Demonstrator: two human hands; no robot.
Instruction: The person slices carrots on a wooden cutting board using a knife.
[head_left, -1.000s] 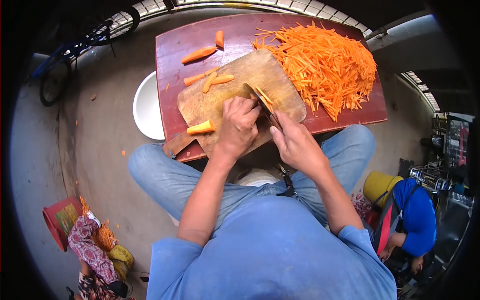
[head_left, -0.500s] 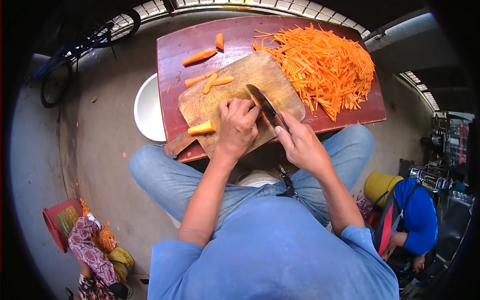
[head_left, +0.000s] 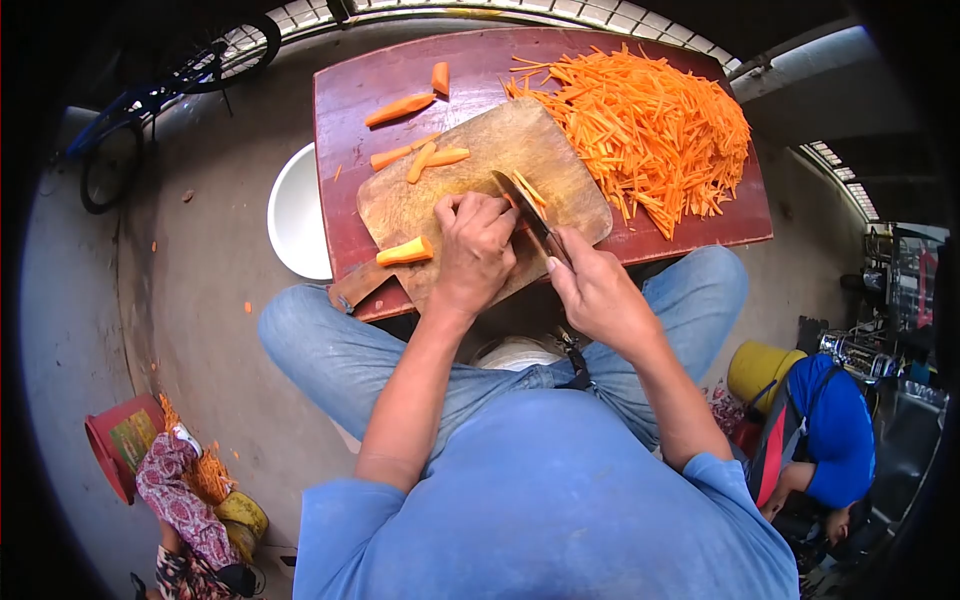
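My right hand [head_left: 600,290] grips a kitchen knife [head_left: 533,218], its blade angled up and left over the wooden cutting board [head_left: 545,140]. Just left of the blade, my left hand [head_left: 476,248] is closed with bent fingers on a carrot, which is mostly hidden beneath them. Thin carrot strips [head_left: 531,190] lie against the blade's right side. A short carrot chunk [head_left: 405,251] rests on the board near my left wrist. Several cut carrot pieces [head_left: 445,159] lie toward the board's upper left.
A large heap of shredded carrot [head_left: 660,140] covers the right of the red table [head_left: 480,60]. Two carrot pieces, one long carrot [head_left: 400,109], lie at upper left. A white basin [head_left: 300,220] stands left. Other people sit at lower left [head_left: 185,500] and right [head_left: 840,430].
Thin carrot strips now show on the right side of the knife blade. The knife and right hand have shifted slightly; my left hand stays nearly in place.
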